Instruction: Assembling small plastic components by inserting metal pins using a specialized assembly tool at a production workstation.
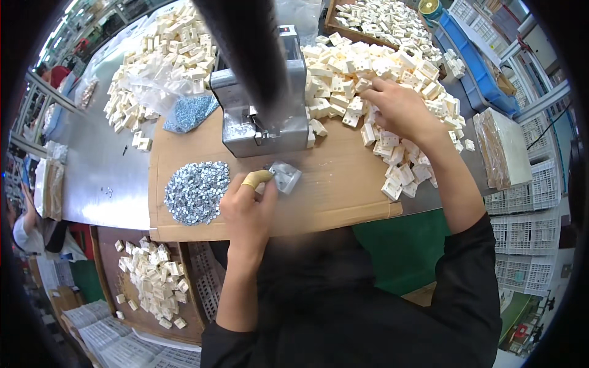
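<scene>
My left hand (246, 205), with a yellow finger cot (257, 178) on one finger, pinches thumb and finger together over the cardboard. Whatever lies between the tips is too small to make out. Right by them is a small clear plastic piece (287, 178). Left of this hand spreads a pile of small silvery metal pieces (195, 191). My right hand (402, 109) reaches into a heap of cream plastic housings (405, 67), its fingers closed on one cream plastic housing (362, 85). A grey metal bench machine (265, 138) stands between the hands, partly hidden by a dark blurred bar.
A cardboard sheet (343, 202) covers the table's front. Back left are another housing heap (178, 43) and a bag of bluish small parts (191, 113). A blue crate (472, 55) and a wrapped white block (503, 150) stand right. A wooden tray (107, 270) of housings sits lower left.
</scene>
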`<action>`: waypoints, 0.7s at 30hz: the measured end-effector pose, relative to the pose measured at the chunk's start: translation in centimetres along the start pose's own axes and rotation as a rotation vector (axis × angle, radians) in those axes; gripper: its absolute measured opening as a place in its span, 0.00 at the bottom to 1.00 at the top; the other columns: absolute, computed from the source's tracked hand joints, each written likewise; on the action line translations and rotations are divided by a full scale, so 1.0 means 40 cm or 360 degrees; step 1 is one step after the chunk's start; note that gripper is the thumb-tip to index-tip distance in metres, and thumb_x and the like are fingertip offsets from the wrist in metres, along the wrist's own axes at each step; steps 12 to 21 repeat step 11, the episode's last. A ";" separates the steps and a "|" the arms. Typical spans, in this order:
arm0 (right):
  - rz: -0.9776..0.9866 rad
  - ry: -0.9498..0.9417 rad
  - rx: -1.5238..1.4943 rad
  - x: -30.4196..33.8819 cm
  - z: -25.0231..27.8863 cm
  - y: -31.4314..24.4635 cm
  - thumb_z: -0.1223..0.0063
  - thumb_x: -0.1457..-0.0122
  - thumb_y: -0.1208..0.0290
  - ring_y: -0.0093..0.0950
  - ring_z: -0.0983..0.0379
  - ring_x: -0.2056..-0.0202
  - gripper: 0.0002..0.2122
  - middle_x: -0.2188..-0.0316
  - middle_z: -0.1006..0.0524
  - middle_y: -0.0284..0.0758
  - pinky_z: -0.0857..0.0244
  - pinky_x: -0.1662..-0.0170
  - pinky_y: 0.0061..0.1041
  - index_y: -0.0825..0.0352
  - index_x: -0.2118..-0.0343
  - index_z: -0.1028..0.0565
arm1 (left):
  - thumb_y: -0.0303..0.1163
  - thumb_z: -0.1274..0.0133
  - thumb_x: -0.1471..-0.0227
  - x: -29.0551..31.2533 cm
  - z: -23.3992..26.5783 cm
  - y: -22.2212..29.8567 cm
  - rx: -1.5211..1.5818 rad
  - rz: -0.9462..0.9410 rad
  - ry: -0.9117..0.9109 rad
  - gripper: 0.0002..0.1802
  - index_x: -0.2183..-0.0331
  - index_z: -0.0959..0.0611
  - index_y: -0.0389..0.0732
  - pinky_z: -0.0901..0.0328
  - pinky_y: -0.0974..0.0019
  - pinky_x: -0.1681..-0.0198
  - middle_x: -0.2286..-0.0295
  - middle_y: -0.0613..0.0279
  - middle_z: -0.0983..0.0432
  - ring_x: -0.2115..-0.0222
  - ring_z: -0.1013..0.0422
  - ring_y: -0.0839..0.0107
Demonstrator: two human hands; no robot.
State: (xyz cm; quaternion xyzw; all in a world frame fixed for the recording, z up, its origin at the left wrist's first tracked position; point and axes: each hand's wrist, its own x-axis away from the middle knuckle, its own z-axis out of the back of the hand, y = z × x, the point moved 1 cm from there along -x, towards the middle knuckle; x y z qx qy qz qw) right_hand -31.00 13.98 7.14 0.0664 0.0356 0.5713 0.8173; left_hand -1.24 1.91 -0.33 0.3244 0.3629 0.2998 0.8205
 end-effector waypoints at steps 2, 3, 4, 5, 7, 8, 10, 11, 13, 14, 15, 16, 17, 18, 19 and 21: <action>0.0035 0.0138 -0.0012 -0.003 -0.004 0.002 0.43 0.45 0.75 0.38 0.23 0.55 0.16 0.55 0.23 0.36 0.25 0.55 0.37 0.61 0.52 0.22 | 0.20 0.37 0.52 0.003 -0.005 0.002 -0.0050 -0.0030 0.0028 0.07 0.66 0.14 0.34 0.35 0.71 0.78 0.76 0.59 0.22 0.83 0.28 0.75; 0.0040 0.0136 -0.0020 -0.002 -0.012 0.008 0.43 0.45 0.75 0.38 0.23 0.55 0.16 0.55 0.23 0.36 0.25 0.55 0.37 0.61 0.52 0.22 | 0.20 0.37 0.52 0.004 -0.006 0.003 -0.0090 -0.0068 0.0055 0.07 0.66 0.14 0.34 0.35 0.70 0.78 0.76 0.58 0.22 0.83 0.27 0.74; 0.0094 0.0259 -0.0049 -0.001 -0.017 0.013 0.42 0.44 0.75 0.39 0.23 0.55 0.14 0.55 0.23 0.36 0.26 0.55 0.38 0.61 0.53 0.22 | 0.20 0.37 0.52 0.004 -0.007 0.001 -0.0097 -0.0063 0.0053 0.07 0.66 0.14 0.34 0.35 0.70 0.78 0.76 0.58 0.22 0.83 0.27 0.74; 0.0146 0.0378 -0.0074 0.001 -0.017 0.015 0.41 0.44 0.74 0.39 0.23 0.55 0.13 0.56 0.22 0.36 0.26 0.55 0.38 0.62 0.55 0.21 | 0.20 0.37 0.52 0.005 -0.010 0.001 -0.0118 -0.0074 0.0051 0.07 0.66 0.13 0.34 0.35 0.69 0.78 0.76 0.58 0.22 0.83 0.27 0.73; 0.0218 0.0511 -0.0113 0.011 -0.005 0.007 0.39 0.43 0.75 0.35 0.22 0.57 0.10 0.58 0.20 0.36 0.24 0.59 0.32 0.65 0.58 0.21 | 0.20 0.37 0.52 0.004 -0.014 0.004 -0.0143 -0.0080 0.0047 0.07 0.66 0.13 0.34 0.35 0.69 0.78 0.76 0.58 0.22 0.83 0.27 0.72; 0.0224 0.0649 -0.0519 0.015 0.007 -0.010 0.39 0.43 0.75 0.34 0.22 0.61 0.08 0.62 0.21 0.37 0.26 0.60 0.33 0.66 0.60 0.22 | 0.20 0.37 0.52 0.001 -0.016 0.007 -0.0122 -0.0041 0.0026 0.07 0.66 0.13 0.34 0.35 0.68 0.78 0.75 0.58 0.22 0.83 0.28 0.72; 0.0128 0.0743 -0.1276 0.023 0.020 -0.059 0.36 0.44 0.75 0.30 0.23 0.67 0.08 0.65 0.20 0.39 0.27 0.61 0.31 0.67 0.62 0.23 | 0.21 0.36 0.52 -0.001 -0.011 0.004 -0.0109 0.0000 0.0007 0.07 0.66 0.13 0.35 0.35 0.68 0.78 0.75 0.57 0.22 0.83 0.28 0.72; 0.0016 0.0670 -0.1674 0.035 0.003 -0.086 0.38 0.41 0.72 0.30 0.22 0.65 0.09 0.64 0.19 0.35 0.27 0.60 0.32 0.65 0.59 0.23 | 0.21 0.36 0.52 -0.004 -0.012 0.003 -0.0100 -0.0008 0.0000 0.07 0.66 0.13 0.35 0.35 0.68 0.78 0.75 0.57 0.22 0.82 0.27 0.71; 0.0016 0.0670 -0.1674 0.035 0.003 -0.086 0.38 0.41 0.72 0.30 0.22 0.65 0.09 0.64 0.19 0.35 0.27 0.60 0.32 0.65 0.59 0.23 | 0.21 0.36 0.52 -0.004 -0.012 0.003 -0.0100 -0.0008 0.0000 0.07 0.66 0.13 0.35 0.35 0.68 0.78 0.75 0.57 0.22 0.82 0.27 0.71; 0.0016 0.0670 -0.1674 0.035 0.003 -0.086 0.38 0.41 0.72 0.30 0.22 0.65 0.09 0.64 0.19 0.35 0.27 0.60 0.32 0.65 0.59 0.23 | 0.21 0.36 0.52 -0.004 -0.012 0.003 -0.0100 -0.0008 0.0000 0.07 0.66 0.13 0.35 0.35 0.68 0.78 0.75 0.57 0.22 0.82 0.27 0.71; 0.0016 0.0670 -0.1674 0.035 0.003 -0.086 0.38 0.41 0.72 0.30 0.22 0.65 0.09 0.64 0.19 0.35 0.27 0.60 0.32 0.65 0.59 0.23 | 0.21 0.36 0.52 -0.004 -0.012 0.003 -0.0100 -0.0008 0.0000 0.07 0.66 0.13 0.35 0.35 0.68 0.78 0.75 0.57 0.22 0.82 0.27 0.71; 0.0016 0.0670 -0.1674 0.035 0.003 -0.086 0.38 0.41 0.72 0.30 0.22 0.65 0.09 0.64 0.19 0.35 0.27 0.60 0.32 0.65 0.59 0.23 | 0.21 0.36 0.52 -0.004 -0.012 0.003 -0.0100 -0.0008 0.0000 0.07 0.66 0.13 0.35 0.35 0.68 0.78 0.75 0.57 0.22 0.82 0.27 0.71; 0.0016 0.0670 -0.1674 0.035 0.003 -0.086 0.38 0.41 0.72 0.30 0.22 0.65 0.09 0.64 0.19 0.35 0.27 0.60 0.32 0.65 0.59 0.23 | 0.21 0.36 0.52 -0.004 -0.012 0.003 -0.0100 -0.0008 0.0000 0.07 0.66 0.13 0.35 0.35 0.68 0.78 0.75 0.57 0.22 0.82 0.27 0.71; 0.0016 0.0670 -0.1674 0.035 0.003 -0.086 0.38 0.41 0.72 0.30 0.22 0.65 0.09 0.64 0.19 0.35 0.27 0.60 0.32 0.65 0.59 0.23 | 0.21 0.36 0.52 -0.004 -0.012 0.003 -0.0100 -0.0008 0.0000 0.07 0.66 0.13 0.35 0.35 0.68 0.78 0.75 0.57 0.22 0.82 0.27 0.71; 0.0016 0.0670 -0.1674 0.035 0.003 -0.086 0.38 0.41 0.72 0.30 0.22 0.65 0.09 0.64 0.19 0.35 0.27 0.60 0.32 0.65 0.59 0.23 | 0.21 0.36 0.52 -0.004 -0.012 0.003 -0.0100 -0.0008 0.0000 0.07 0.66 0.13 0.35 0.35 0.68 0.78 0.75 0.57 0.22 0.82 0.27 0.71; 0.0016 0.0670 -0.1674 0.035 0.003 -0.086 0.38 0.41 0.72 0.30 0.22 0.65 0.09 0.64 0.19 0.35 0.27 0.60 0.32 0.65 0.59 0.23 | 0.21 0.36 0.52 -0.004 -0.012 0.003 -0.0100 -0.0008 0.0000 0.07 0.66 0.13 0.35 0.35 0.68 0.78 0.75 0.57 0.22 0.82 0.27 0.71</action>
